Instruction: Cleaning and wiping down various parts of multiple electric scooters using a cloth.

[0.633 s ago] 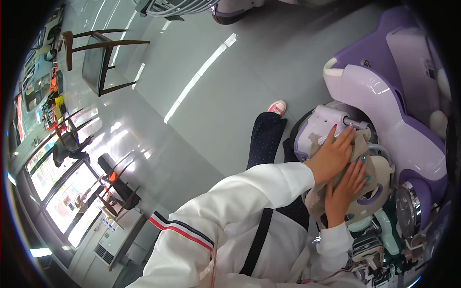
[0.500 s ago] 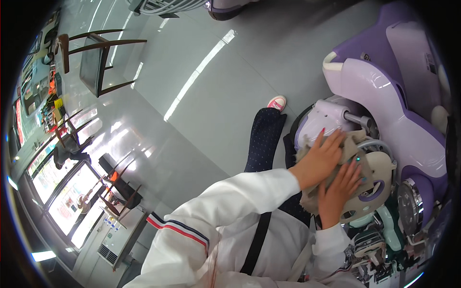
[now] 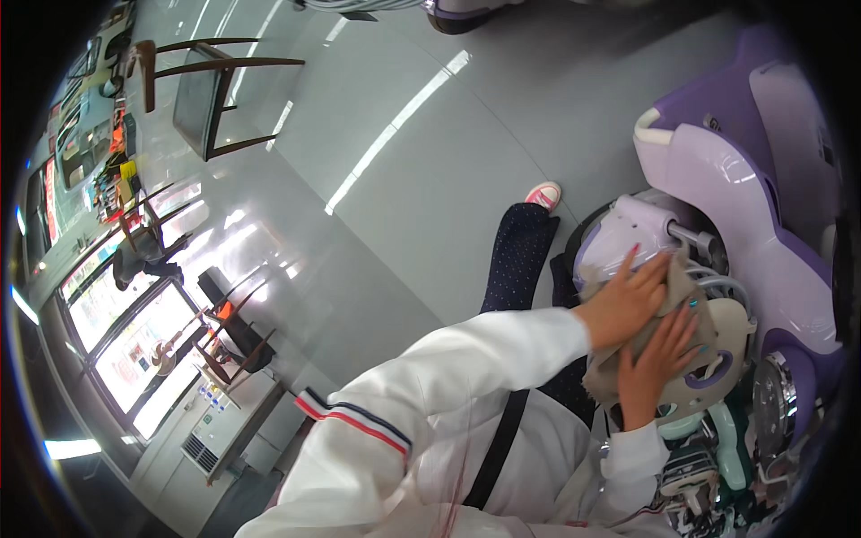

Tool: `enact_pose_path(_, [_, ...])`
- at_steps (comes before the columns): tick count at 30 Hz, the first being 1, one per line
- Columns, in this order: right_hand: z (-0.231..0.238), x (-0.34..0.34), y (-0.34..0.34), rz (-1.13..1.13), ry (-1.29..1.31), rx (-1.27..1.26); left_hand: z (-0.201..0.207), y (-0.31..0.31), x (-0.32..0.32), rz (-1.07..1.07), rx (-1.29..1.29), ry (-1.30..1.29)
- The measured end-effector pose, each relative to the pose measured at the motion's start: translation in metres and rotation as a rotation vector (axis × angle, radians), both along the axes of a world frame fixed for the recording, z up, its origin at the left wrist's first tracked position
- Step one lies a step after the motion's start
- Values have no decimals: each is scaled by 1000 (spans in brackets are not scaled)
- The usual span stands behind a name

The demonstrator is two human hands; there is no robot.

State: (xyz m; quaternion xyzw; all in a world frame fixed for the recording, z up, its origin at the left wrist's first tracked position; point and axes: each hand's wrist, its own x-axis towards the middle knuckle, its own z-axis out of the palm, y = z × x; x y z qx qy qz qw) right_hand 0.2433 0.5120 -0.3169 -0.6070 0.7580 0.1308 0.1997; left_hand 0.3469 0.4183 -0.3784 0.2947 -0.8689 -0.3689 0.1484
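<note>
A greyish-beige cloth [image 3: 608, 378] lies bunched over part of a lilac and purple scooter [image 3: 722, 170], at the right of the head view. My left hand [image 3: 628, 300] rests on top of the cloth with its fingers stretched out. Just below it, my right hand [image 3: 662, 363] lies on the same cloth, fingers slightly apart and pointing up to the right. A fold of cloth stands up beyond the left fingertips. Beside the right fingers is a cream-coloured part [image 3: 740, 336] with an oval opening. The cloth hides the surface under both palms.
A lilac fender [image 3: 619, 235] and a shiny metal rod sit above my hands. A round lamp [image 3: 773, 394] and green scooter bodies [image 3: 731, 439] crowd the lower right. A dark chair [image 3: 202, 99] stands at upper left, a white counter [image 3: 229, 430] at lower left.
The whole view has shifted, so the scene sits a little farther right. Both hands stay on the cloth, moved only slightly against the scooter, and the cloth's upper fold stands up more.
</note>
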Motion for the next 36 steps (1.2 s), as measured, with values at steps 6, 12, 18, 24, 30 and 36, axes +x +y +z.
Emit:
enact_pose_path(6, [-2, -13, -16, -35, 48, -166, 4, -9, -34, 54, 137, 11])
enact_pose_path(12, [7, 33, 45, 73, -63, 20, 14, 39, 42, 17, 302, -179])
enact_pose_path(18, [9, 34, 43, 117, -107, -26, 12, 38, 42, 35, 410, -52])
enact_pose_path(24, [3, -6, -13, -98, -76, -158, 8, -23, -23, -22, 112, -23])
enact_pose_path(30, [9, -24, -24, -105, -43, -195, 9, -24, -39, -1, 3, 24])
enact_pose_path(36, [16, 28, 37, -11, -189, -53, 11, 37, 33, 13, 190, -51])
